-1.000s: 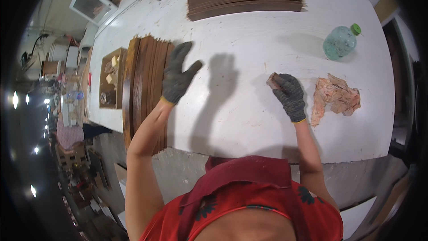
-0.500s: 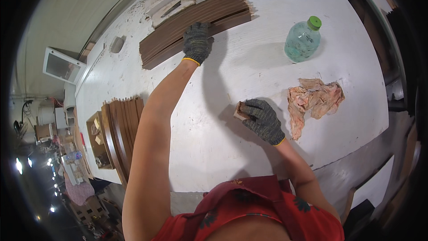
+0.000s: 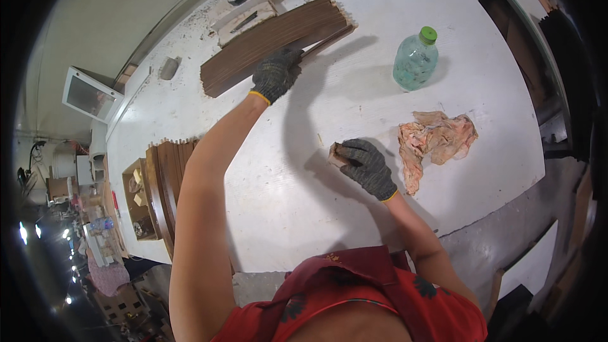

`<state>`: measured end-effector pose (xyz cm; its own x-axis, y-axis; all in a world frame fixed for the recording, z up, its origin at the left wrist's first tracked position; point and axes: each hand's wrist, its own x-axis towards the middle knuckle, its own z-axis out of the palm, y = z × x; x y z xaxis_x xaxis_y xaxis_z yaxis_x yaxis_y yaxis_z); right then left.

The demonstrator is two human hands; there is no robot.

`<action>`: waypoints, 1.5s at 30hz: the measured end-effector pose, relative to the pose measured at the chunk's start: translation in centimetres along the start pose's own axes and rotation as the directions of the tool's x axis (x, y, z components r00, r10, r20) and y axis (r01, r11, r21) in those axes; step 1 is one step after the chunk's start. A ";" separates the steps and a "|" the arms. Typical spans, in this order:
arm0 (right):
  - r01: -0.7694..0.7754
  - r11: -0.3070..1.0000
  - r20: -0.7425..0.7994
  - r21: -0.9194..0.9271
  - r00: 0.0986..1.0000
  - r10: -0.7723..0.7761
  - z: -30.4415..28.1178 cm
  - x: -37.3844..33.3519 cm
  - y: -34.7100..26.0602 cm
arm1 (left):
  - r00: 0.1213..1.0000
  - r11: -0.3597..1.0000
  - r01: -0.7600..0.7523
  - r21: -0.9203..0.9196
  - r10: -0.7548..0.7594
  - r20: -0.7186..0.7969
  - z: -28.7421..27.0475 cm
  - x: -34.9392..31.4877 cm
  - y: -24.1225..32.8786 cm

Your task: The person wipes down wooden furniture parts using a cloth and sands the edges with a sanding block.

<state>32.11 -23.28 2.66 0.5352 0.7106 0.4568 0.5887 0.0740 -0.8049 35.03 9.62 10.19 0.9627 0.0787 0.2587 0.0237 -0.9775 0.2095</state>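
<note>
In a dark knitted glove with a yellow cuff, my left hand [image 3: 275, 77] is closed round a thin brown wooden slat [image 3: 330, 39]. The slat stands apart at its right end from a row of brown slats [image 3: 272, 38] lying side by side at the far left of the table; its left end is hidden by my hand. My right hand [image 3: 366, 170], gloved alike, grips a small brown and pale block [image 3: 337, 154] over the table's middle. Right of that hand lies a crumpled, stained cloth [image 3: 436, 142].
The white table [image 3: 272, 209] also bears a green-capped bottle of bluish liquid [image 3: 415, 60] and a second group of curved slats [image 3: 170, 183] at left, beside a box [image 3: 147, 221]. A tray with a knife [image 3: 244, 20] lies behind the far slats.
My left hand has drawn one slat away from the far row, toward me, opening a gap at its right end. My right hand still holds the small block.
</note>
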 end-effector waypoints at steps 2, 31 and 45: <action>-0.058 0.993 -0.038 0.103 0.997 0.062 -0.4 -0.1 0.0 | 0.996 0.993 0.090 -0.078 -0.088 0.027 -3.9 -1.2 3.7; 0.452 0.887 -0.515 0.099 0.786 -0.343 -7.2 7.9 -27.3 | 0.924 0.790 0.032 -0.612 -0.257 -0.283 -18.1 -16.2 24.7; 0.349 0.692 -0.389 0.632 0.915 -0.106 -7.9 10.9 -25.7 | 0.945 0.507 0.141 -0.850 -0.326 -0.038 -20.3 -17.6 24.7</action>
<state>27.58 -23.02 31.37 0.6626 0.3705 0.6509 0.2109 0.7416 -0.6368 13.22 -11.91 29.98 0.8916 0.4004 0.2117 -0.0815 -0.3181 0.9445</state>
